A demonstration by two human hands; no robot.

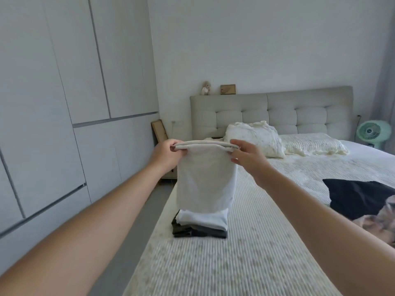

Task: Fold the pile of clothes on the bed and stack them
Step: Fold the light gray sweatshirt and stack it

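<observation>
Pale grey folded garment (pixel 206 178) between hands, plain, no print. Below hands, stack (pixel 199 224): white piece on top, dark grey and black layers beneath. Bedspread (pixel 235 263) under stack: white with fine ribbed stripes. Right of right hand (pixel 249 155): black garment (pixel 361 199), then tan-and-cream mottled cloth (pixel 378 223). Beyond hands: cream pillow (pixel 254 138) with faint speckle, beige-grey tufted headboard (pixel 271 112). Far right: mint-green fan (pixel 373 131). Left of left hand (pixel 168 154): pale grey wardrobe doors (pixel 64 92).

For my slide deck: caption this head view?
Both hands hold a folded grey garment above the stack.
</observation>
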